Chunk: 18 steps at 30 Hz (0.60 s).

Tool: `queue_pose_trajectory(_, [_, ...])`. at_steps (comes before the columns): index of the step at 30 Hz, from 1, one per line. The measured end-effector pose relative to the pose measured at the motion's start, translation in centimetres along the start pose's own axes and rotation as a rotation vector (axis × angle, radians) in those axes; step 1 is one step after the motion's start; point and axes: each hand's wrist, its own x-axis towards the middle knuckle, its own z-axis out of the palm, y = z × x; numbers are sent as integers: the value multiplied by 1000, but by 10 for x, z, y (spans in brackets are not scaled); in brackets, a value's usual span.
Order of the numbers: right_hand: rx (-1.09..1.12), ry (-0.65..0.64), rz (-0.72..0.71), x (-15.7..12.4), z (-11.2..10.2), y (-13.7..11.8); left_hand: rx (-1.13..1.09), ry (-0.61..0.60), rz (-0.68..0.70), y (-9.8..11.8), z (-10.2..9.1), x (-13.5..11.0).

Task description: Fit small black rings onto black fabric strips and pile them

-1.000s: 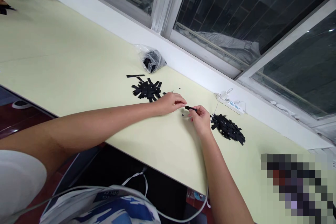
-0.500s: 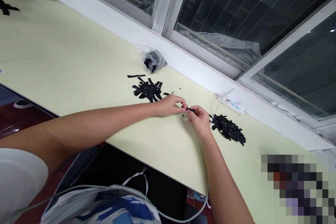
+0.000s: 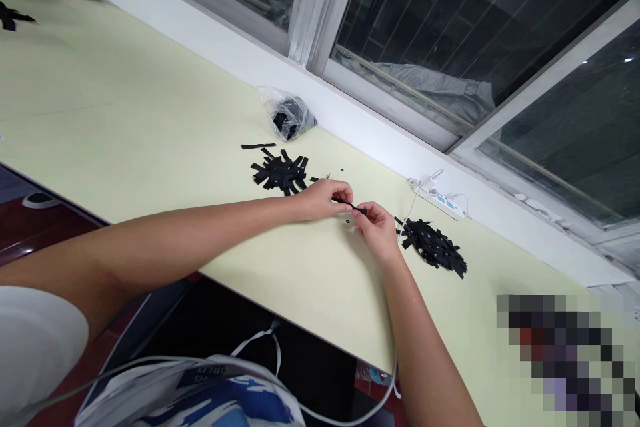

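A short black fabric strip (image 3: 354, 207) is stretched between my two hands, just above the table. My left hand (image 3: 323, 200) pinches one end with thumb and fingers. The other end sits in the closed fingers of my right hand (image 3: 377, 227). A small dark round piece (image 3: 348, 221) lies on the table below the strip. Left of my left hand is a loose pile of black strips (image 3: 280, 172), some with small shiny dots. A denser heap of black strips (image 3: 434, 247) lies just right of my right hand.
Behind the left pile stands a clear plastic bag (image 3: 289, 117) with black pieces inside. A white power strip (image 3: 440, 202) with cables lies along the wall. A white cable runs past my right wrist. The pale table (image 3: 165, 113) meets a window ledge at the back.
The strip now shows longer between my hands, more of it visible at my left fingers. Both hands stay in nearly the same place.
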Motion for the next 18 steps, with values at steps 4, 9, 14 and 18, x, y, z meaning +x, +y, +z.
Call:
queue_pose_trajectory(4, [21,-5,14,0,0,0,2,-30,16,0,0,0])
queue_pose_trajectory(9, [12,-7,14,1,0,1,78,-32,80,-4,0,1])
queue_pose_trajectory(14, [10,-12,6,1,1,0,92,-19,100,-5,1,2])
queue_pose_trajectory(18, [-50,-6,-14,1,0,1,97,17,109,-6,0,3])
